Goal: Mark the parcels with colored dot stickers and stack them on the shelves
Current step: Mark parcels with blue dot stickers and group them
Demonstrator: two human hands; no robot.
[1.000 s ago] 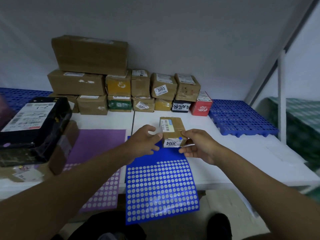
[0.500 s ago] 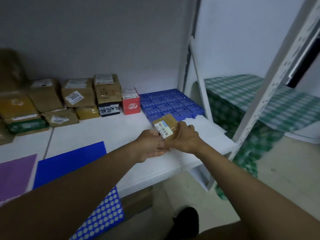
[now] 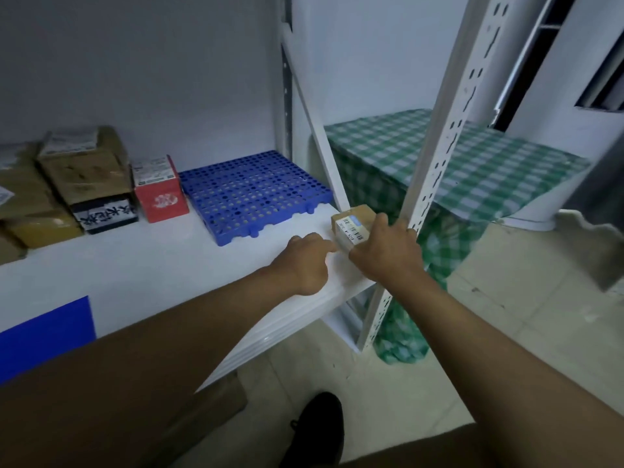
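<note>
A small brown parcel point(image 3: 354, 220) with a barcode label is at the right end of the white shelf point(image 3: 162, 265), just past the blue pallet's corner. My right hand point(image 3: 386, 253) grips it from the near right side, fingers curled over its top. My left hand point(image 3: 304, 261) is beside it on the left, a fingertip touching the parcel's near left edge. A corner of the blue sticker sheet point(image 3: 44, 332) shows at the far left of the shelf.
A blue perforated pallet point(image 3: 253, 194) lies on the shelf behind my hands. A red box point(image 3: 158, 190) and several brown parcels point(image 3: 77, 173) stand at the back left. A white slotted upright point(image 3: 435, 157) rises right of the parcel. A green checked cloth point(image 3: 479, 163) covers a table beyond.
The view swung right. Both hands carried the small parcel from above the sticker sheets to the right end of the shelf, and my left hand has loosened to a fingertip touch.
</note>
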